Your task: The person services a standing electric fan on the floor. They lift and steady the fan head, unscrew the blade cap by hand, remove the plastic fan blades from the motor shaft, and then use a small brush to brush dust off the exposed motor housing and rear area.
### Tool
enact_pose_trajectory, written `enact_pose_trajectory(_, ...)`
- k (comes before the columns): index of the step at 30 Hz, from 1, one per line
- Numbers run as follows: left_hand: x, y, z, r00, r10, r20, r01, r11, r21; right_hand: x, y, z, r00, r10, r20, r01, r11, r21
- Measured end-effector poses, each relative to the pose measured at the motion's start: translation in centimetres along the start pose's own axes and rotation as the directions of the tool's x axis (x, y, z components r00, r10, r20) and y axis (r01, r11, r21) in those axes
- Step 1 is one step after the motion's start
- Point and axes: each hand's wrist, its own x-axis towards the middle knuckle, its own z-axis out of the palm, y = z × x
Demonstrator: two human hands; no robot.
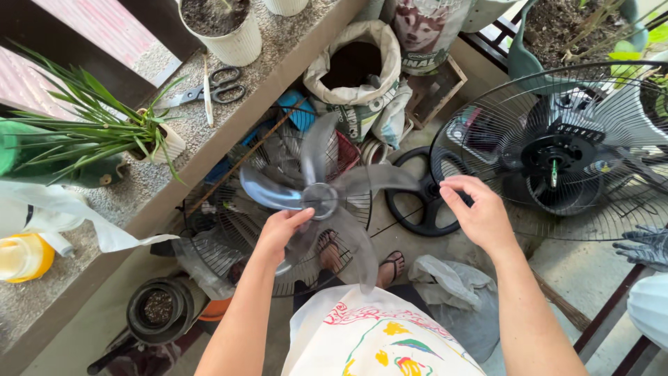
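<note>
Left hand: the left hand (pixel 282 228) is gripping the translucent fan blade (pixel 321 200) near its hub, fingers curled around one blade's base, holding it up above the person's sandalled feet.
Right hand: the right hand (pixel 476 212) is hovering half open, fingers loosely bent, holding nothing, just beside a blade tip.
Fan blade: it is hanging over the loose wire grille (pixel 229 223) lying on the floor by the ledge.
Fan body: the fan motor with rear guard (pixel 557 157) is lying at the right.
Ledge: scissors (pixel 212 90) are resting on the stone ledge (pixel 188 136) near a potted plant (pixel 97 136).
Floor: an open soil bag (pixel 355 66) is standing near the far edge.
</note>
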Motion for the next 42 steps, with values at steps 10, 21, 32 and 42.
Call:
enact_pose_trajectory(10,3.4,-3.1,-3.7,0.949,-0.246,-0.198,0.16,0.915,-0.371,-1.8,1.7,1.1,0.99,0.141,-0.021,-0.142,0.989,-0.031)
enact_pose_trajectory(21,4.5,-4.0,-1.4,0.755,-0.128,-0.643,0.076,0.991,-0.108,-4.8,4.4,-1.7,0.94,0.314,-0.137,-0.313,0.949,0.028)
enact_pose_trajectory(32,-1.1,5.5,16.5,0.534,0.84,-0.097,-0.714,0.509,0.481,-7.3,8.9,-3.8,0.741,0.587,-0.326,-0.426,0.787,0.447)
enact_pose_trajectory(42,2.7,18.2,31.9,0.248,0.842,0.478,-0.944,0.099,0.315,0.4,14.8,-6.9,0.425,0.845,-0.326,-0.052,0.382,0.923)
